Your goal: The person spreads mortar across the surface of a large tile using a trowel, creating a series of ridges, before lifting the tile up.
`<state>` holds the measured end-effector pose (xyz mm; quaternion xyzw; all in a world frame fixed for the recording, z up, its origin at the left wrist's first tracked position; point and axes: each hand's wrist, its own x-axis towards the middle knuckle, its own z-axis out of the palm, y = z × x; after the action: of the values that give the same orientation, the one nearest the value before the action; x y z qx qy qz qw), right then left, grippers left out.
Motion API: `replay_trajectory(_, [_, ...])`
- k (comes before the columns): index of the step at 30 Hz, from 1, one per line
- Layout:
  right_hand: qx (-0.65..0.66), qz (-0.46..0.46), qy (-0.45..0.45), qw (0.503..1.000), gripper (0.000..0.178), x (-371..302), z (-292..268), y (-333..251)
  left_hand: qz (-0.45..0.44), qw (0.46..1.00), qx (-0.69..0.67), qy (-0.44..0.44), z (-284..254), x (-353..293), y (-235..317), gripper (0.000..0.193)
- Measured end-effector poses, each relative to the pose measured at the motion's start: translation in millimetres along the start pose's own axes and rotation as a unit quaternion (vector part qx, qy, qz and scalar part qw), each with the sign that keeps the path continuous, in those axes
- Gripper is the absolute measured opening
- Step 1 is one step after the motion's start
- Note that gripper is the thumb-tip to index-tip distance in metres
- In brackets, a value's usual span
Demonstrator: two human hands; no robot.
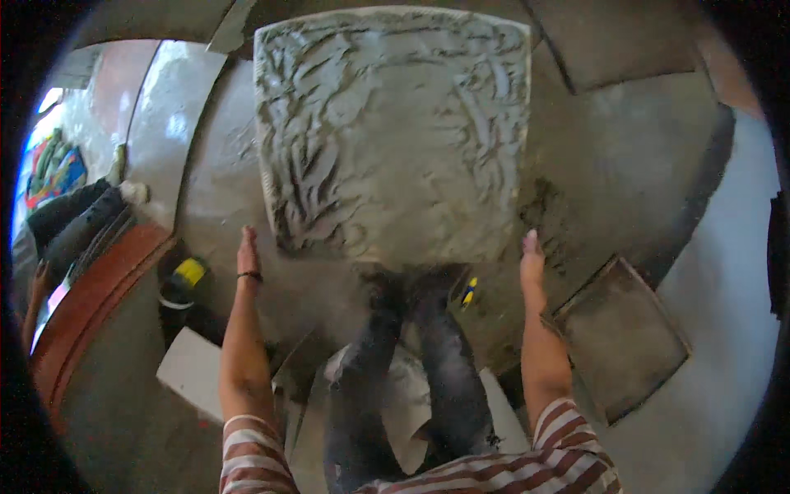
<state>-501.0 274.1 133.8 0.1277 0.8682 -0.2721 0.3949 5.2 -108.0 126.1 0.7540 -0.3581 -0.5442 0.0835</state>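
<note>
A large square tile (260,107) fills the upper middle, its face spread with wet grey mortar (403,148) in ridges and smears. The mortar is thickest along the left and right sides and smoother at the centre. The tile's near edge hides my feet. By its lower left corner, my left hand (248,253) is seen edge-on with fingers stretched forward and a dark band at the wrist. My right hand (532,251) is beside the lower right corner, fingers likewise straight. Both hands look apart from the tile and hold nothing.
A dark bucket (177,292) with a yellow patch stands left. Between my leg and right arm lies a small yellow-and-black tool (469,293). A smaller framed panel (625,337) rests at right, a white slab (191,370) at left. Another person (78,226) is at far left.
</note>
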Motion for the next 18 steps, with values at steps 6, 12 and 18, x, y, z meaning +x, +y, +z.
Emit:
replay_trajectory(6, [0.102,-0.020,-0.099,0.990,0.087,64,29,-80,0.033,0.998,-0.047,-0.039,26,75,40,0.062])
replay_trajectory(12, [0.219,0.019,-0.123,0.968,0.073,77,45,-106,0.125,0.987,-0.087,-0.053,63,98,96,0.066])
replay_trajectory(18, [0.239,-0.001,-0.152,0.959,0.098,113,31,-79,0.059,0.998,-0.004,-0.030,93,80,107,0.073])
